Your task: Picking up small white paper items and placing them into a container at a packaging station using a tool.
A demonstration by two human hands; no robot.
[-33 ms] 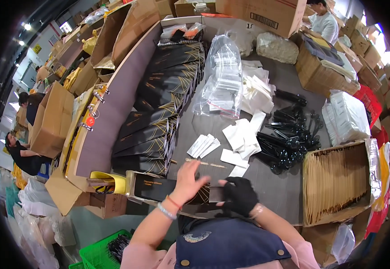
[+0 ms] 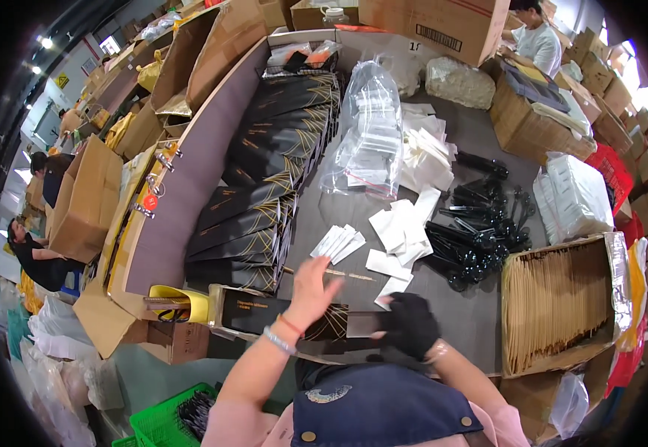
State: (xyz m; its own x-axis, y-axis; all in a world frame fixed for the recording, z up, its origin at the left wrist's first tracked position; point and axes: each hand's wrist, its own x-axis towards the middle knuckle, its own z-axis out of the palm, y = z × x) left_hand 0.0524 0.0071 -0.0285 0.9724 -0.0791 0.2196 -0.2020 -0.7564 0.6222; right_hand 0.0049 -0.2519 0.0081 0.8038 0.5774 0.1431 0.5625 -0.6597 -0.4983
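Observation:
My left hand (image 2: pixel 313 289) is bare, its fingers spread and holding nothing. It hovers by thin pale sticks (image 2: pixel 350 276) on the grey table. Beneath its wrist lies a long black paper packet (image 2: pixel 253 311) with gold lines, in a narrow open carton (image 2: pixel 216 305) at the table's front edge. My right hand (image 2: pixel 411 326) wears a black glove with bare fingertips; thumb and forefinger are apart beside the packet's grey-brown end (image 2: pixel 361 324). Small white packets (image 2: pixel 339 243) fan out beyond my left hand. White paper napkins (image 2: pixel 401 227) lie beyond my right hand.
Stacked black packets (image 2: pixel 249 201) fill the left side. A clear plastic bag (image 2: pixel 369 127) lies mid-table. Black plastic spoons (image 2: pixel 480 223) are heaped at right, near a carton of brown sticks (image 2: pixel 558 309). A green basket (image 2: pixel 164 421) stands below. Other people work farther off.
My right hand has shifted slightly right, away from the packet's end. My left hand has moved slightly farther from me, its fingers still spread.

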